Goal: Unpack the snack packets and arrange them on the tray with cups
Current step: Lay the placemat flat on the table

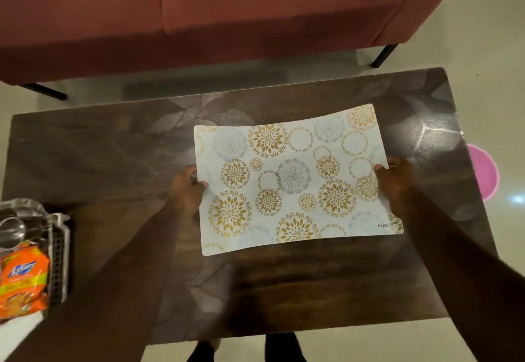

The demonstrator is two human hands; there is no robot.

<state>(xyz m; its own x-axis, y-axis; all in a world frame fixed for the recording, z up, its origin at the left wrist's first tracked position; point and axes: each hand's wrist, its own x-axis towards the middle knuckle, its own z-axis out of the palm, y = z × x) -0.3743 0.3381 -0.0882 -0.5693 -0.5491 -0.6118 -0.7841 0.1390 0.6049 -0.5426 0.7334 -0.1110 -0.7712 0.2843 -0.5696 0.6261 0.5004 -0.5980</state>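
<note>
A white placemat (295, 179) with gold and grey flower circles lies flat on the dark wooden table (113, 157), right of centre. My left hand (187, 188) grips its left edge and my right hand (395, 179) grips its right edge. At the table's left edge stands a grey plastic basket (58, 259). Inside it lie an orange snack packet (24, 279) and a shiny steel cup (11, 231), with clear plastic behind them. The basket's left part is cut off by the frame.
A dark red sofa (199, 6) on thin black legs stands just beyond the table's far edge. A pink round object (484, 171) sits on the pale floor to the right of the table. My feet show below the near edge.
</note>
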